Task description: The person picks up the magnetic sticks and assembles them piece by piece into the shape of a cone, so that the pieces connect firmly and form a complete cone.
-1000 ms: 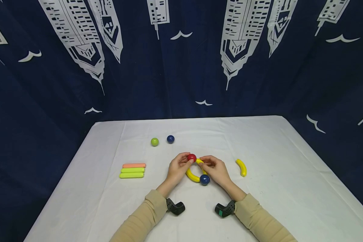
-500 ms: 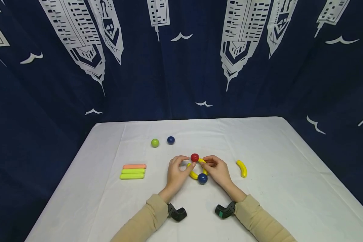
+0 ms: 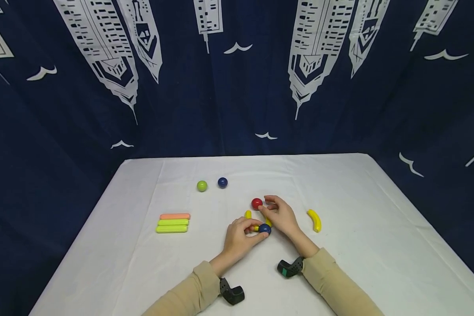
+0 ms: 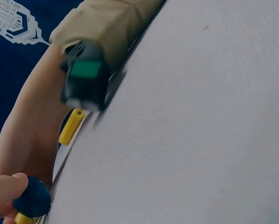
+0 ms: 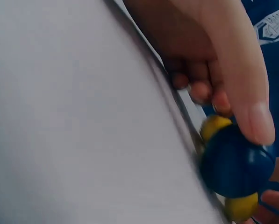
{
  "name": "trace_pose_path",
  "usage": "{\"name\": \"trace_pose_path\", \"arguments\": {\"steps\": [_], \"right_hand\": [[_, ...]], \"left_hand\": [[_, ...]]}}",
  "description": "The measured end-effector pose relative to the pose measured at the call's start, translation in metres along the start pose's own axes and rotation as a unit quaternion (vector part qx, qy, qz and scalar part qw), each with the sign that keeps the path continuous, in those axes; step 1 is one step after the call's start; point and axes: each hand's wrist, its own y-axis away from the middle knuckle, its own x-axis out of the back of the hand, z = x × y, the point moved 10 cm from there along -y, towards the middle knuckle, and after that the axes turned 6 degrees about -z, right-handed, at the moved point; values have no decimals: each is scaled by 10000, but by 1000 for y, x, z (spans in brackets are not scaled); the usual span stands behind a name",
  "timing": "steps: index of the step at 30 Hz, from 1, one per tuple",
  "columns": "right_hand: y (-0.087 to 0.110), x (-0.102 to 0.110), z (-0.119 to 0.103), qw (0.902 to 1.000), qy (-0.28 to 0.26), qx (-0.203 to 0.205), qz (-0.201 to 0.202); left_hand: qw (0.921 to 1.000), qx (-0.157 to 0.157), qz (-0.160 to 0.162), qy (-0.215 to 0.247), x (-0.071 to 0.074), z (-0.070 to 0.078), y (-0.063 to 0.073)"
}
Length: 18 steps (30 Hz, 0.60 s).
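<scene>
In the head view my left hand (image 3: 241,237) pinches the blue ball (image 3: 265,228) between thumb and fingers. The left wrist view shows the thumb against this blue ball (image 4: 32,197). One curved yellow toy stick (image 3: 248,214) joins it on the left, partly behind the fingers; another curved yellow stick (image 3: 268,222) runs up its right side. My right hand (image 3: 280,215) holds the upper part of that right stick, mostly hidden by the fingers, with the thumb right at the red ball (image 3: 256,203). In the right wrist view, yellow ends show on both sides of the blue ball (image 5: 237,161).
A spare curved yellow stick (image 3: 314,220) lies to the right on the white-covered table (image 3: 363,263). Farther back are a green ball (image 3: 202,186) and a second blue ball (image 3: 222,182). On the left, an orange stick (image 3: 175,216) and green sticks (image 3: 172,225) lie side by side.
My left hand has left the red ball and left stick and come down to the front blue ball. The red ball has shifted right; my right hand has moved slightly up.
</scene>
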Motion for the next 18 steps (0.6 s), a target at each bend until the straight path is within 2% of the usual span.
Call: {"name": "trace_pose_path", "arguments": {"steps": [3, 6, 12, 18], "right_hand": [[-10, -12, -2, 9982, -253, 141, -516], [-15, -19, -4, 9960, -328, 240, -800], [-13, -14, -5, 9977, -86, 197, -642], [-1, -6, -8, 9963, 404, 336, -679]], "left_hand": [[10000, 34, -46, -36, 0, -2, 0], [9999, 107, -53, -67, 0, -3, 0], [9986, 434, 63, -311, 15, -10, 1], [9967, 672, -63, -446, 35, -26, 4]]}}
